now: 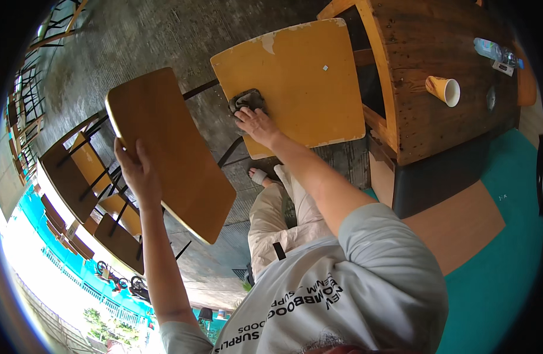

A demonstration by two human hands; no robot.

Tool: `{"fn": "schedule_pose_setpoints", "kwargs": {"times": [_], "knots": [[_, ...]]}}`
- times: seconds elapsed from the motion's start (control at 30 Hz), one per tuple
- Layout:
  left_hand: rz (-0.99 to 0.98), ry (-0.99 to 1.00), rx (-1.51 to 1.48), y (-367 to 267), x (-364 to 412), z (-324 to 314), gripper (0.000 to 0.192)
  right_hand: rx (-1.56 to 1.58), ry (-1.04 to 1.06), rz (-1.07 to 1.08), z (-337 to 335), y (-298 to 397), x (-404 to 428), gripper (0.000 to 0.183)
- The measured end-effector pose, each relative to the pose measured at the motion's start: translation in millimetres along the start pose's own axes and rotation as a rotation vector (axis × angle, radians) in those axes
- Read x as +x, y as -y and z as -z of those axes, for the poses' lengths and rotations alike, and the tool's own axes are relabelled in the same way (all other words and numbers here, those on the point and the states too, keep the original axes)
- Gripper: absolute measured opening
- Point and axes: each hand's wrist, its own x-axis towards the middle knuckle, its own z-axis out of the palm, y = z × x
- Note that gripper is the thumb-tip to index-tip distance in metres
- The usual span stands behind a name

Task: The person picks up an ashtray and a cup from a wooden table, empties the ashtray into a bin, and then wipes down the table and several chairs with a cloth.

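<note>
Before me stands a chair with a yellow-brown wooden seat (302,88), worn and chipped along its edges. A small white scrap (325,68) lies on the seat. The chair's curved wooden backrest (178,159) rises on the left, joined by dark metal bars. My left hand (140,172) grips the backrest's outer edge, thumb on the near face, with some fingers hidden behind it. With my right hand (258,126) I press a dark, crumpled cloth (248,101) against the seat at its edge nearest the backrest. Part of the cloth is hidden under the fingers.
At right, a wooden table (422,48) bears a paper cup (443,90) and a plastic bottle (497,52) lying on its side. More chairs (72,177) crowd the left, with dark legs sticking out. My sandalled foot (258,175) is on the worn concrete floor (120,40).
</note>
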Motion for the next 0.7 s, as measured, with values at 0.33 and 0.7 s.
{"fn": "schedule_pose_setpoints", "kwargs": {"times": [0.33,0.7], "knots": [[0.010,-0.012,0.055,-19,5,-4,0.066,-0.144,-0.534,-0.805,86,-221,-132,0.042],[-0.027,-0.050,0.063,-5,3,-6,0.059,0.170,-0.372,-0.082,0,-18,26,0.039]]}}
